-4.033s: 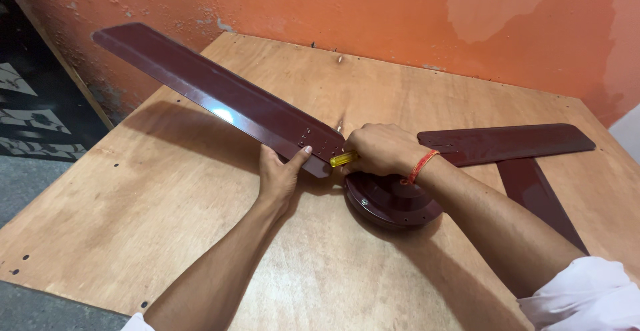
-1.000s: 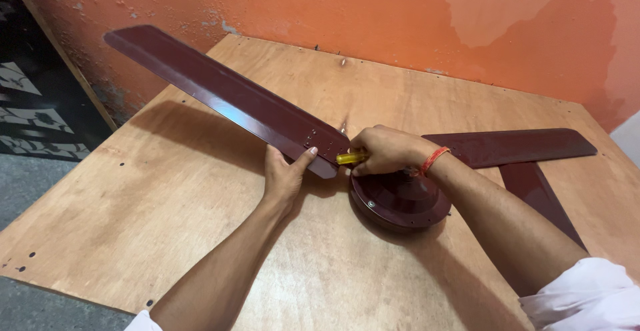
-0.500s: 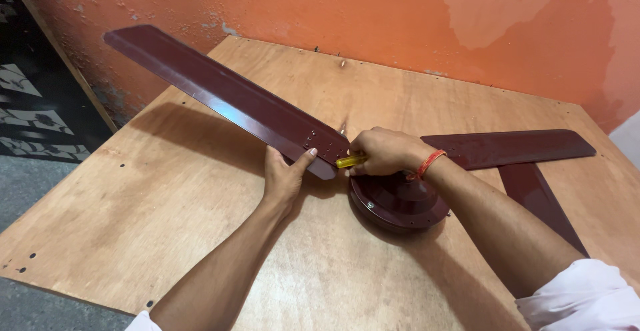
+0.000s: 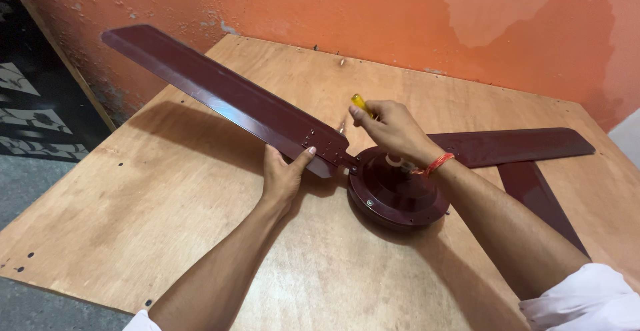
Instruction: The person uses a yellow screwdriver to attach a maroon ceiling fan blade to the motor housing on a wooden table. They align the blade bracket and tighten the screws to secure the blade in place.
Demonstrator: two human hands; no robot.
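Observation:
A dark maroon ceiling fan lies on a plywood table (image 4: 167, 218). Its round motor hub (image 4: 395, 194) sits mid-table. One long blade (image 4: 220, 94) points up and to the left, raised off the wood. My left hand (image 4: 283, 178) grips that blade's near edge close to the hub. My right hand (image 4: 393, 131) is lifted above the blade's bracket and holds a screwdriver with a yellow handle (image 4: 361, 104). A red thread circles my right wrist. The screwdriver's tip is hidden by my fingers.
Two more blades (image 4: 520, 146) reach to the right, one toward the table's right edge. An orange wall (image 4: 373, 11) runs behind the table. A grey floor and a dark patterned mat (image 4: 33, 118) lie to the left, past the table's edge.
My right hand has risen from the blade's bracket and drawn the yellow screwdriver up and away. My left hand keeps its hold on the blade.

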